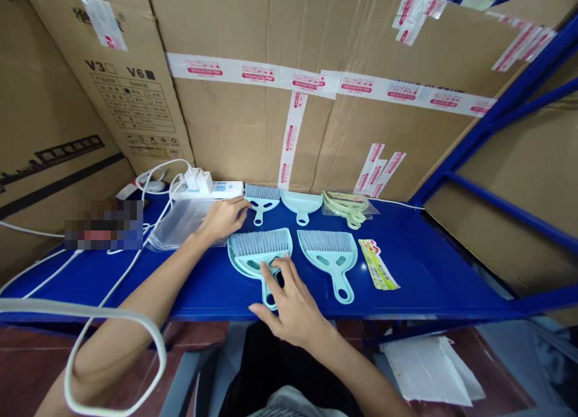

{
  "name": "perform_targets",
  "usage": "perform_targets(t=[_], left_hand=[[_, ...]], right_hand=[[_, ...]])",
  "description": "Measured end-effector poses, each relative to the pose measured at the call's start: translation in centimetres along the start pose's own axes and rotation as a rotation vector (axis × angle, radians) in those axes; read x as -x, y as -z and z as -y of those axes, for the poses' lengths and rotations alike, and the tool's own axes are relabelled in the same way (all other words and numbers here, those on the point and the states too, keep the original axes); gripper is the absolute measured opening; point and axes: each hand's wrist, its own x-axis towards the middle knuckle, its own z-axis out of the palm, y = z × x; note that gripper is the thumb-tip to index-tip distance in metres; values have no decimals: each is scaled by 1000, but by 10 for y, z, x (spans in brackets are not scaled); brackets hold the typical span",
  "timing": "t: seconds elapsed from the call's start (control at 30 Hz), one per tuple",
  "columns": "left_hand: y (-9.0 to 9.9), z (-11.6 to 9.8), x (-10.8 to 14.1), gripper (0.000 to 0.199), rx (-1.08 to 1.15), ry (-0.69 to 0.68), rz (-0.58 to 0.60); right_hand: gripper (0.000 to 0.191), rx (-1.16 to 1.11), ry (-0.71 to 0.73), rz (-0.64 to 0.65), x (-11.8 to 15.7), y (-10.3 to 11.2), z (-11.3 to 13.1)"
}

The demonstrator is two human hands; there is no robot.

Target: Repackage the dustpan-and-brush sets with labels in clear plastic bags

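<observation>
My right hand (293, 305), half open, touches the left of two mint plastic dustpan-and-brush sets (246, 262), handles pointing near; my left hand (222, 218), loosely curled, touches one grey-bristled brush (262, 194).

Along its back edge, the glossy blue tabletop (433, 266) bears a white power strip (228, 189), a mint grey-bristled brush (261, 201), a mint half-round dustpan (301, 204) and a plastic-wrapped green set (347, 206). Nearer the front lie two mint brush-and-dustpan sets (332, 260) and a yellow-green card (378, 265); clear plastic bags (174, 224) lie leftward.

Evenly bright, small tabletop glare, edges stretched by wide-angle distortion.
</observation>
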Motion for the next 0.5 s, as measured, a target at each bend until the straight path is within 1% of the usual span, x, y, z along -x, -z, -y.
perform_targets(t=[0.23,0.4,0.5], left_hand=[[0,2,0,32,10,17,-41],[0,3,1,32,2,33,-61],[0,2,1,31,2,25,-62]], right_hand=[[65,-82,-74,-53,-3,6,2],[50,-165,-166,-149,-4,6,2],[49,-153,-188,-153,-3,4,1]])
